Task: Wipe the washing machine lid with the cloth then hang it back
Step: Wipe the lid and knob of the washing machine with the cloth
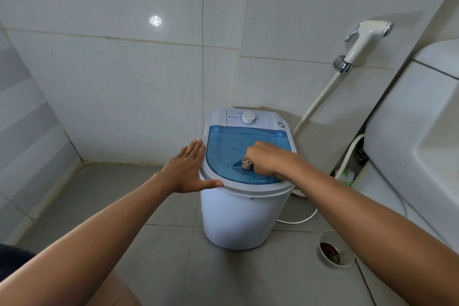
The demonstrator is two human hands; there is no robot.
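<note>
Tiled corner: right hand (pixel 264 158) fists cloth (pixel 246 164) on lid (pixel 231 146) near edge.
Unwiped lid lies beyond the grip, toward dial (pixel 248 118); left hand (pixel 187 169) spread flat, steadying rim.

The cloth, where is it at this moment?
In the head view the cloth is bunched in the right hand, pressed on the blue lid of the washing machine, near the lid's front edge, right of centre.

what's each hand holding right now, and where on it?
Right hand grips the bunched cloth in its fist, pressed on the blue lid. Left hand holds nothing, lying open and flat against the washing machine's rim.
</note>
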